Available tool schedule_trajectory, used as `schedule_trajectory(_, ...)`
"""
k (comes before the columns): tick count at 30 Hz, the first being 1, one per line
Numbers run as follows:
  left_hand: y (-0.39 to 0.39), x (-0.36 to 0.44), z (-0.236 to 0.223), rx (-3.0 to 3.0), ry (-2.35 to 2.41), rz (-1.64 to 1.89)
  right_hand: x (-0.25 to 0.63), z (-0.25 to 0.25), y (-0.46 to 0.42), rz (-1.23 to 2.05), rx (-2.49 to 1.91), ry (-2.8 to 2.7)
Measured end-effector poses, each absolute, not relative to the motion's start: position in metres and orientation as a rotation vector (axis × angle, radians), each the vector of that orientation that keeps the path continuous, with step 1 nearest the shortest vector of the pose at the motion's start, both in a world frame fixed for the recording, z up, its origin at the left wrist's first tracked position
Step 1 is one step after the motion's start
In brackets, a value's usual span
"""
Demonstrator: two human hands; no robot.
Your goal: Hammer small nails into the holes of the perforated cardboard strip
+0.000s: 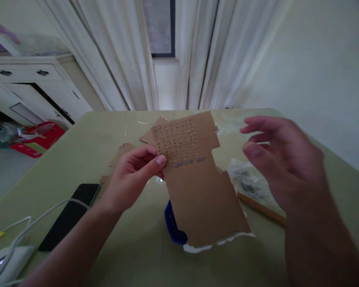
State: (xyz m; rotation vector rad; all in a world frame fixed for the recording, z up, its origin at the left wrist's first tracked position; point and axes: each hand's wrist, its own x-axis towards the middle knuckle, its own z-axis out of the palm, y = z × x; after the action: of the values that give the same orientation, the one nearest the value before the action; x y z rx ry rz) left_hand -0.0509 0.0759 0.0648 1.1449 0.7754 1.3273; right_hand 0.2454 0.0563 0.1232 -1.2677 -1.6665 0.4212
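Nearest the camera, the right hand [290,159] is raised above the table [143,263], well apart from the left hand [128,175]; its thumb and fingers are parted, with no item visible between them.

Left to right: a white power unit [19,261] stands at the near edge of view. Beside it lies a dark phone [74,211], crossed by a pale cable [52,207]. Next, the left hand pinches the left edge of the cardboard sheet [194,199], holding it tilted above the table.

Status of the sheet: a grid of small holes occupies its upper part. Small grey discs [186,162] line the grid's lowest row, with uneven gaps; the rows above show holes without discs. Overall completion cannot be determined.

A blue object [172,225] is partly hidden behind the sheet. To its right are a clear plastic bag [247,183], contents indistinct, and a wooden strip [263,209].
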Motion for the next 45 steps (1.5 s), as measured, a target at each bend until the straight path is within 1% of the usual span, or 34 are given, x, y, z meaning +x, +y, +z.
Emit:
schedule_trajectory(2,0.076,-0.051,0.067,1.136,0.781,1.399,0.244,0.121,0.060,0.537,-1.246,-1.655)
schedule_trajectory(6,0.074,-0.047,0.072,1.132,0.747,1.461,0.238,0.116,0.064,0.939,-1.196,-1.634)
schedule_trajectory(11,0.071,-0.048,0.071,1.183,0.643,1.401,0.226,0.112,0.059,1.451,-1.071,-1.503)
schedule_trajectory(14,0.071,-0.051,0.067,1.277,0.596,1.322,0.218,0.106,0.059,1.630,-0.969,-1.433)
schedule_trajectory(18,0.075,-0.051,0.065,1.473,0.638,1.286,0.212,0.102,0.060,1.689,-0.886,-1.328)
schedule_trajectory(26,0.081,-0.051,0.067,1.867,0.799,1.513,0.202,0.095,0.056,1.842,-0.806,-1.167)
schedule_trajectory(29,0.080,-0.053,0.066,1.992,0.791,1.526,0.198,0.089,0.060,1.845,-0.782,-1.140)
schedule_trajectory(34,0.075,-0.052,0.063,2.091,0.754,1.480,0.198,0.088,0.062,1.847,-0.699,-1.088)
schedule_trajectory(39,0.072,-0.050,0.064,2.095,0.737,1.548,0.193,0.086,0.058,1.927,-0.641,-1.078)
schedule_trajectory(45,0.069,-0.046,0.065,2.124,0.782,1.624,0.194,0.080,0.060,1.760,-0.746,-1.162)
